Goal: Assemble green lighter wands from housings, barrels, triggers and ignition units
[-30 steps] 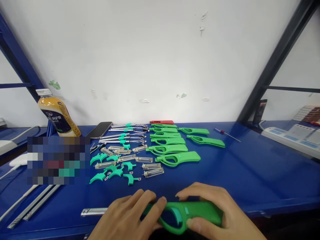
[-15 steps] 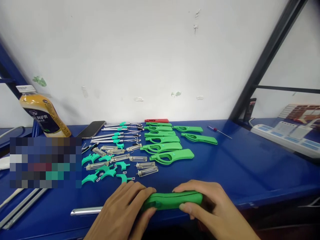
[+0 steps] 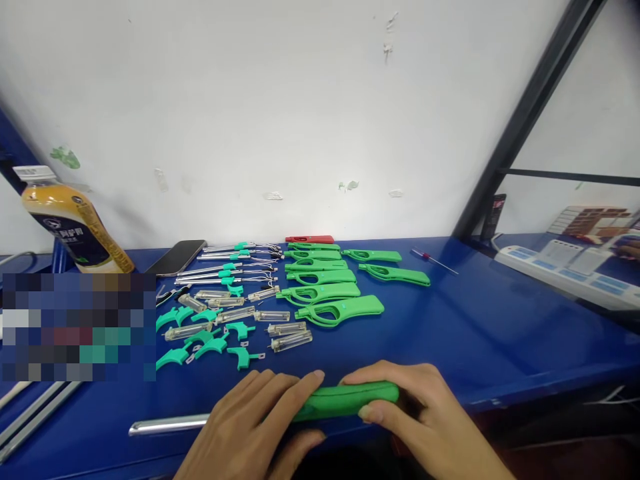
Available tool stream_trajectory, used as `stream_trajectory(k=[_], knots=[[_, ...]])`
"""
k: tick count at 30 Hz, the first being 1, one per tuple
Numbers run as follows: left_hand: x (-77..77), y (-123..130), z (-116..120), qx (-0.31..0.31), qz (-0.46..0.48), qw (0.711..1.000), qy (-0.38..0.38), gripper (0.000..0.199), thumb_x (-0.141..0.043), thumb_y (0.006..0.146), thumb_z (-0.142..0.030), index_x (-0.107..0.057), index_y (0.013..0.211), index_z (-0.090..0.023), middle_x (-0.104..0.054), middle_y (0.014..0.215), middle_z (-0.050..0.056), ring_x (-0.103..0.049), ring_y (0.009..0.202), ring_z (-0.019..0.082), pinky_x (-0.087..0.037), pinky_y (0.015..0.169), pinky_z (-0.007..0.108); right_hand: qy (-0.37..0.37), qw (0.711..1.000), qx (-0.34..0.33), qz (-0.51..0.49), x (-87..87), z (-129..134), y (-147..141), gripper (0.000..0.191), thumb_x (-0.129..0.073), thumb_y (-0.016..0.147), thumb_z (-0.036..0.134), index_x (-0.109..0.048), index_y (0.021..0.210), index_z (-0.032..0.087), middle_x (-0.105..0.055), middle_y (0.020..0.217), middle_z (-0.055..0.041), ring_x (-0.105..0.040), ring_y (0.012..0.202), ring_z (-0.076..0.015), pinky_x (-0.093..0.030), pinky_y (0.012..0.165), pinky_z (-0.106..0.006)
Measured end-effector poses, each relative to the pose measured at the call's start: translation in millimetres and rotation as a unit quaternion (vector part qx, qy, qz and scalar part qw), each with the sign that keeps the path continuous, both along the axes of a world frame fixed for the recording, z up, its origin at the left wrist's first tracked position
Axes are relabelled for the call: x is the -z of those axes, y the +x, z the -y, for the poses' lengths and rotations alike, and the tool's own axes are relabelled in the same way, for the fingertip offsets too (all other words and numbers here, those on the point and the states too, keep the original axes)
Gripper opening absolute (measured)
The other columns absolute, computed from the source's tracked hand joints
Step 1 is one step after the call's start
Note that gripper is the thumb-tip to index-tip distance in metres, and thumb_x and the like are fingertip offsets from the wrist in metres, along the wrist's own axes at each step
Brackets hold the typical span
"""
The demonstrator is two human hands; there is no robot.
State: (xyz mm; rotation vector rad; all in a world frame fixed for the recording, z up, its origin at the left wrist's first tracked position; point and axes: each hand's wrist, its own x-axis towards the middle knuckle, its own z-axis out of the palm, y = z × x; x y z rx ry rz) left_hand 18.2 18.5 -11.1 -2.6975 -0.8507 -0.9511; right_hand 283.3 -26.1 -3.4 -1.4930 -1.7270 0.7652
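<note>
1. Gripping, with the left hand, the front of a green casing; with the right hand, pinching its rounded rear between thumb and fingers.
2. Held level over the near edge of the blue counter, with a dark seam running along its upper side.
3. Probably light, stiff moulded plastic; likely smooth enough to slip a little under dry fingertips. Best taken by the thick rear and middle, pressing evenly across the seam to keep it from parting.
4. Out past the left hand, a metal tube, probably rigid and slick; impossible to tell how it joins the casing, being covered there. Better not to lever on it.
5. Farther out, teal triggers and clear cartridges, seemingly more brittle; then green shells, and wired rods, likely delicate at the thin leads.
</note>
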Motion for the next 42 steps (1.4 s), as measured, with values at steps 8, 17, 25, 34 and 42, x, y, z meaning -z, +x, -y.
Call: stream_trajectory(k=[8,17,25,34,42], knots=[[5.1,2.3,-3.3,0.025,0.003,1.000,-0.002,0.031,-0.043,0.116,-0.034,-0.058,0.141,-0.025,-0.077,0.106,0.001,-0.076,0.090,0.016,-0.062,0.087,0.030,-0.008,0.999,0.011,0.037,-1.1,6.0,-2.4,0.022,-0.070,0.096,0.058,-0.086,0.105,0.046,-0.085,0.101,0.0059,-0.074,0.097,-0.0248,-0.059,0.090,-0.029],[4.9,3.7,1.6,0.008,-0.016,1.000,-0.002,0.034,-0.040,0.116,-0.027,-0.061,0.143,-0.027,-0.070,0.124,0.008,-0.074,0.106,0.019,-0.064,0.089,0.031,-0.010,1.000,0.024,0.009,0.7,-0.1,-7.5,0.031,-0.062,0.100,0.059,-0.084,0.109,0.038,-0.083,0.102,0.0008,-0.073,0.096,-0.0226,-0.056,0.070,-0.023],[5.4,1.2,-3.2,-0.003,-0.090,0.996,0.007,0.042,-0.043,0.115,-0.029,-0.052,0.155,-0.023,-0.072,0.130,0.009,-0.071,0.116,0.026,-0.063,0.098,0.041,0.035,0.998,0.049,-0.035,4.5,-6.3,-6.5,0.036,-0.061,0.103,0.056,-0.081,0.108,0.027,-0.072,0.074,0.0013,-0.051,0.053,-0.0115,-0.043,0.051,-0.023],[8.7,1.5,-3.6,-0.028,-0.118,0.992,0.037,0.044,-0.041,0.115,-0.031,-0.052,0.157,-0.022,-0.072,0.135,0.009,-0.069,0.123,0.028,-0.064,0.102,0.043,0.063,0.975,0.135,-0.167,3.1,-7.5,-1.7,0.042,-0.065,0.101,0.060,-0.068,0.128,0.027,-0.074,0.103,-0.0025,-0.044,0.042,-0.0050,-0.039,0.037,-0.020],[6.9,5.8,-4.8,-0.021,-0.125,0.991,0.038,0.043,-0.041,0.114,-0.028,-0.055,0.153,-0.016,-0.072,0.126,0.012,-0.071,0.113,0.029,-0.065,0.095,0.043,0.228,0.967,0.017,0.110,-27.0,-24.4,-12.8,0.014,-0.064,0.107,0.031,-0.077,0.110,0.028,-0.071,0.118,-0.0045,-0.056,0.054,-0.0070,-0.050,0.057,-0.025]])
